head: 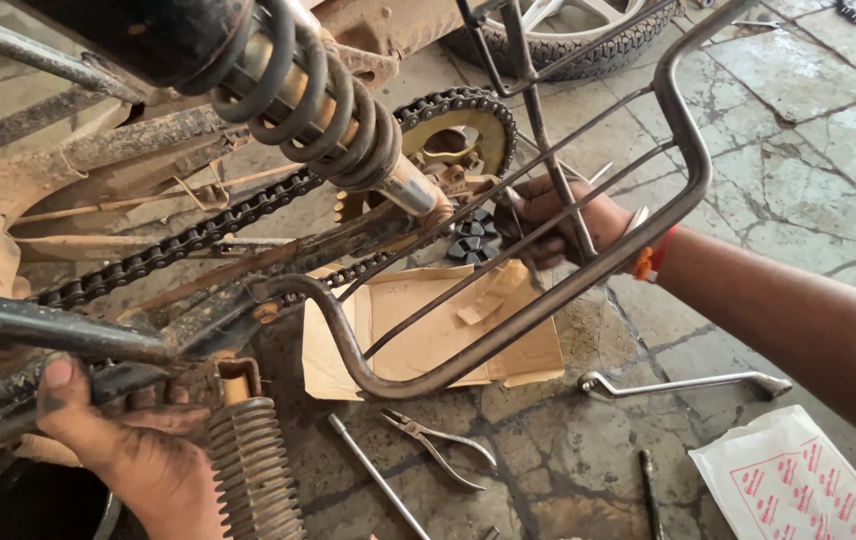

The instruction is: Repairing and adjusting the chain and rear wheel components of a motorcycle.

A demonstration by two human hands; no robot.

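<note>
Cracked stone floor point(798, 150) under a dusty motorbike | left hand point(133, 450) curls tight round the dark frame bar point(38, 330) to steady it | right hand point(558, 215) reaches through the metal guard rail point(683, 130), fingers pinching a small part by the sprocket point(458, 135) | pliers point(438, 445) lie close on the floor, easy to grab.

Pliers point(440, 449) lie before the cardboard point(428, 330), a lever point(683, 384) right, under the guard frame point(538, 300).

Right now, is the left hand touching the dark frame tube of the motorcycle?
Touching. The head view shows the left hand with its thumb pressed up against the dark frame tube and its fingers wrapped around the frame beside the ribbed shock absorber.
</note>
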